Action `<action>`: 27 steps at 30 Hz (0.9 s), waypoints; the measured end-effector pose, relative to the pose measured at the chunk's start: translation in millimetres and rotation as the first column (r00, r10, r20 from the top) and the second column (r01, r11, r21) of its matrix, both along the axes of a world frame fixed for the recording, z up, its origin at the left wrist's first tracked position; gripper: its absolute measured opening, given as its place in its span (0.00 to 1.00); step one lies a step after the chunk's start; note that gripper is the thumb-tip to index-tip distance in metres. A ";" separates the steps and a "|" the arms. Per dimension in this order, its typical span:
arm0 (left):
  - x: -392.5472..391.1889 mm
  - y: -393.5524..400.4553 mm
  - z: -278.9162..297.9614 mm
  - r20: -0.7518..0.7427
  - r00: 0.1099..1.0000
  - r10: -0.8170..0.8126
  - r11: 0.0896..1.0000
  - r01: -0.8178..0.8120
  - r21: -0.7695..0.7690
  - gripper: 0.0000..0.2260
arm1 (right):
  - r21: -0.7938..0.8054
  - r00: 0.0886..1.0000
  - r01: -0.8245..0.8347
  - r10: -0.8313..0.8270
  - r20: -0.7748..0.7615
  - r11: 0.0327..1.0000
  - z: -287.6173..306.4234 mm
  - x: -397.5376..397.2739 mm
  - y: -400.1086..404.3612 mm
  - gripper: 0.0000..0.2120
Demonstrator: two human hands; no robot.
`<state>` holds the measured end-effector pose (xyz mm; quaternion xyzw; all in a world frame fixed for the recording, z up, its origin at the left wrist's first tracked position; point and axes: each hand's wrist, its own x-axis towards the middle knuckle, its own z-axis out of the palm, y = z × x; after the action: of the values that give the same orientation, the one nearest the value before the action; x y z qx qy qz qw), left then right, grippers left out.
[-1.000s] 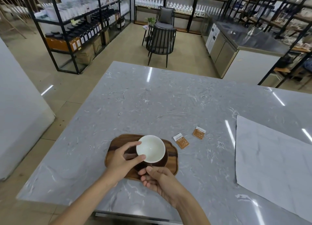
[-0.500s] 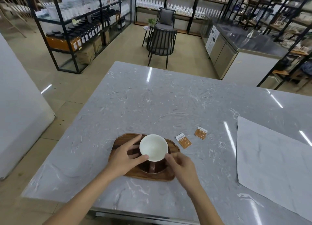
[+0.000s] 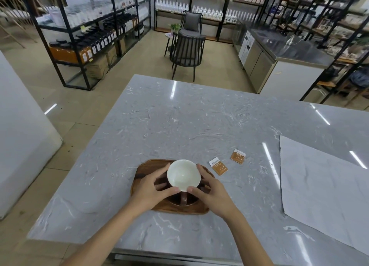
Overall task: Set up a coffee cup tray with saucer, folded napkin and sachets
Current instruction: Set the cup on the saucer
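A person stands at the near edge of a grey marble table [image 3: 199, 126], both bare forearms reaching forward. A dark wooden tray [image 3: 143, 172] with rounded corners lies near that edge. On the tray sits a dark brown saucer [image 3: 191, 200], mostly hidden, and on it a coffee cup [image 3: 183, 175], white inside and dark brown outside, its brown handle [image 3: 183, 198] pointing to 6 o'clock, toward the person.

The left hand [image 3: 151, 188] is at the cup's 9 o'clock side, fingers curled round the wall and thumb tip on the rim at about 7 o'clock. The right hand [image 3: 211, 189] mirrors it at 3 o'clock, fingers against the far side of the cup and thumb tip on the rim at about 5 o'clock. Both hands grip the cup between them, the two thumbs nearly meeting above the handle. Whether the cup rests fully on the saucer or is slightly raised cannot be told.

At 2 o'clock from the cup, just beyond the tray on the bare table, lie two orange-and-white sachets: the nearer sachet [image 3: 218, 166] just beside the tray, the farther sachet [image 3: 238, 156] a little past it. Well apart at 3 o'clock, a large pale napkin [image 3: 323, 189] lies spread flat and unfolded.

Beyond the table at 12 o'clock stand a dark chair [image 3: 187, 54] and black shelving racks [image 3: 83, 36] stocked with bottles.
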<state>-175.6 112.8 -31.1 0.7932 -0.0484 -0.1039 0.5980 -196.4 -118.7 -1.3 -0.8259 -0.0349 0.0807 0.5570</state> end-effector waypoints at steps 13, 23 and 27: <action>-1.8 1.2 -2.7 0.030 0.999 -0.038 0.989 0.033 0.142 0.43 | -0.079 0.997 0.058 -0.055 0.048 0.995 -8.3 -5.6 3.7 0.33; -7.5 -1.0 -2.4 0.009 1.000 -0.007 0.998 0.006 0.060 0.41 | -0.061 0.999 0.046 -0.047 -0.010 0.997 -13.2 -3.8 2.3 0.38; -7.4 0.1 -3.4 0.005 1.000 -0.011 0.999 0.011 0.041 0.42 | -0.050 0.999 0.047 -0.047 -0.007 0.998 -13.3 -3.9 2.1 0.38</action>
<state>-183.0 112.9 -34.5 0.8052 -0.0520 -0.1060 0.5811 -200.3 -116.6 -14.5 -0.8397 -0.0112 0.0719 0.5381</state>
